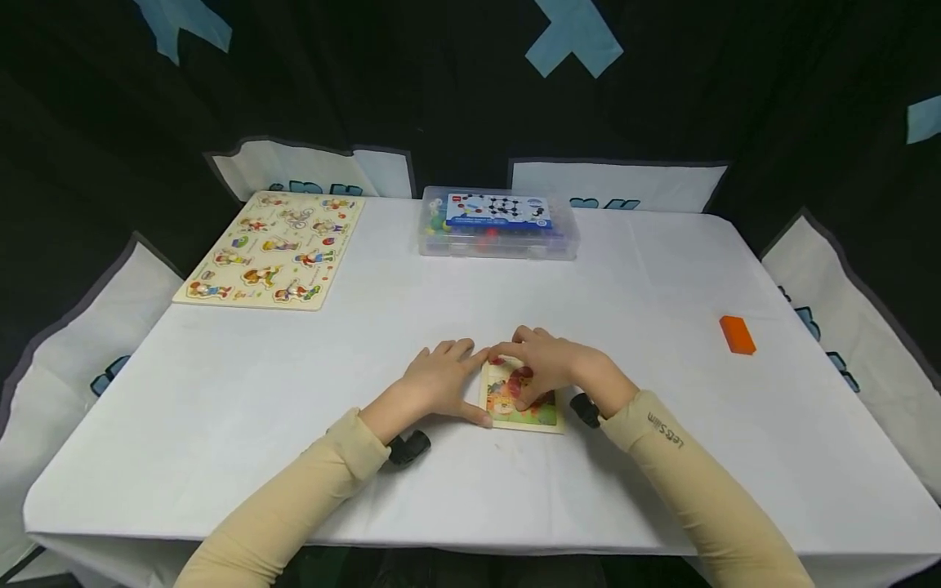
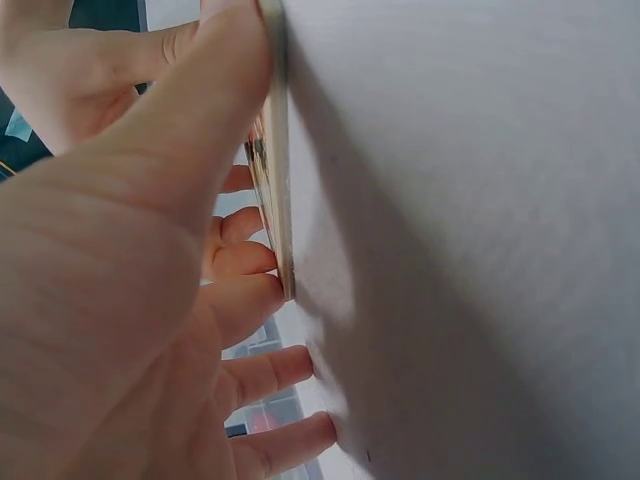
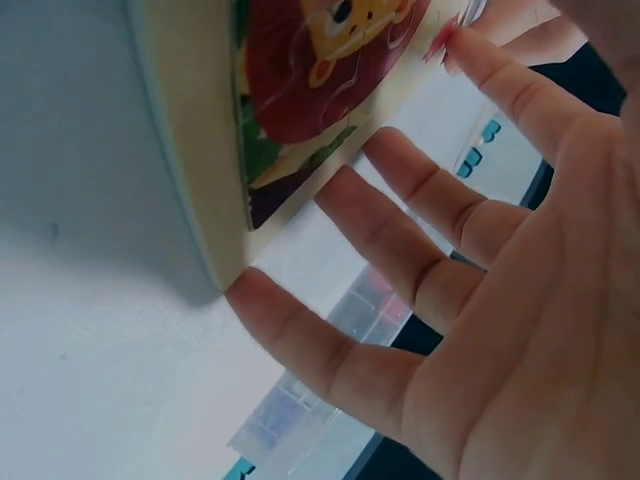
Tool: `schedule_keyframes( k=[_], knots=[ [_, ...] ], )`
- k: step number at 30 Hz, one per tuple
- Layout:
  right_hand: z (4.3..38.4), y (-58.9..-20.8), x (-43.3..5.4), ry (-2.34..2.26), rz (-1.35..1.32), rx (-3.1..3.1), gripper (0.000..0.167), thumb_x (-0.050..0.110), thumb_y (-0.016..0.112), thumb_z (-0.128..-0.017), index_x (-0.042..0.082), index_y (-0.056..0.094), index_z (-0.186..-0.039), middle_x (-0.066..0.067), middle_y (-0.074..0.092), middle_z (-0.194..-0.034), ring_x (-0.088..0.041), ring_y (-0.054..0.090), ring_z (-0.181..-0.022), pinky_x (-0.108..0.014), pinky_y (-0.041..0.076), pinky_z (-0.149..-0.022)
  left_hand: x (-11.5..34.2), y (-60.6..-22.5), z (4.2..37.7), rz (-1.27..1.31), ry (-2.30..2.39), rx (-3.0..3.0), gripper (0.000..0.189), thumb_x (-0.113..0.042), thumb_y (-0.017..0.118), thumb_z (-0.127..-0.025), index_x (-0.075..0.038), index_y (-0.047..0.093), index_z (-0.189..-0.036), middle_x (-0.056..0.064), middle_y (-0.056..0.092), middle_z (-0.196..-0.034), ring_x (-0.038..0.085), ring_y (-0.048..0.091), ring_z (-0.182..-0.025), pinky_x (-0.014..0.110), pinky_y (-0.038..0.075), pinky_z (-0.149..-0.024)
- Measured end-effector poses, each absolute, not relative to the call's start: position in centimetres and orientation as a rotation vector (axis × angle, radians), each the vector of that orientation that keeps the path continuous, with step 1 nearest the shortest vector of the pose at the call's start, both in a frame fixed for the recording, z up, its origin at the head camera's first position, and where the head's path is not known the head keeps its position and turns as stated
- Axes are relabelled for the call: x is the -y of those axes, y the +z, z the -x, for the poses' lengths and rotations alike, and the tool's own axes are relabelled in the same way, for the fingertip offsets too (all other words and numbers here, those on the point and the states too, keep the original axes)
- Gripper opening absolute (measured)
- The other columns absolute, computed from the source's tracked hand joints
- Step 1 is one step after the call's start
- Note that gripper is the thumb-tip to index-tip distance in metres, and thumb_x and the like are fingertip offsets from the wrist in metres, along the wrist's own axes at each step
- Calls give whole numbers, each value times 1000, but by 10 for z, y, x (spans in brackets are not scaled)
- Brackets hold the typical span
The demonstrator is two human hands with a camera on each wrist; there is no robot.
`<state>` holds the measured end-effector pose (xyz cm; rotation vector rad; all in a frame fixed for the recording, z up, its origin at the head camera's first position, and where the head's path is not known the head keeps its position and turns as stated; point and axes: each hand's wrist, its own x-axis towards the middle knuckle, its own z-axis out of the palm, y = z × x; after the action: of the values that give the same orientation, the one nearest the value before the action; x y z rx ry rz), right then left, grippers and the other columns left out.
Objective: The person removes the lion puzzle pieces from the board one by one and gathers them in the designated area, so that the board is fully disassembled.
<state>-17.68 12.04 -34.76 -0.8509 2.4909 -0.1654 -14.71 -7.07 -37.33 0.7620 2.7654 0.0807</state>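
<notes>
A small wooden jigsaw puzzle point(image 1: 544, 418) with a pale frame and a lion picture lies flat near the table's front. My left hand point(image 1: 439, 380) holds its left side, thumb at the near corner and index finger at the far corner; two other fingertips point(image 2: 325, 425) touch the table. Arched over the puzzle from the right, my right hand point(image 1: 555, 359) has its thumb on the picture and several fingertips point(image 3: 345, 185) along the far edge. Its index fingertip touches a small red part point(image 3: 440, 40) at the far left corner. Whether that part is loose is unclear.
A large wooden peg board point(image 1: 268, 253) with figures lies at the back left. At the back middle stands a clear plastic case point(image 1: 500, 245) with coloured parts. An orange block point(image 1: 738, 335) sits at the right. White panels point(image 1: 617, 184) border the white tabletop.
</notes>
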Motion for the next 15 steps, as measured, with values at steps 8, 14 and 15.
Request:
schedule_keyframes(
  k=[8, 14, 15],
  knots=[
    [187, -344, -111, -158, 847, -2464, 65, 26, 76, -74, 28, 42, -130, -9, 38, -120, -26, 38, -105, -41, 42, -79, 73, -371, 149, -741, 91, -2754, 104, -72, 61, -62, -19, 24, -144, 10, 25, -144, 32, 25, -129, 56, 26, -97],
    [188, -343, -109, -160, 795, -2442, 63, 20, 77, -73, 28, 43, -125, -9, 37, -117, -24, 38, -103, -37, 43, -74, 70, -371, 149, -753, 113, -2751, 104, -71, 63, -62, -17, 26, -143, 11, 26, -143, 33, 26, -128, 56, 27, -96],
    [187, -343, -108, -162, 788, -2438, 62, 19, 77, -73, 28, 43, -124, -9, 37, -116, -24, 38, -102, -36, 43, -72, 70, -371, 149, -753, 112, -2750, 104, -71, 63, -62, -17, 26, -143, 11, 26, -143, 33, 27, -128, 56, 27, -96]
  ],
)
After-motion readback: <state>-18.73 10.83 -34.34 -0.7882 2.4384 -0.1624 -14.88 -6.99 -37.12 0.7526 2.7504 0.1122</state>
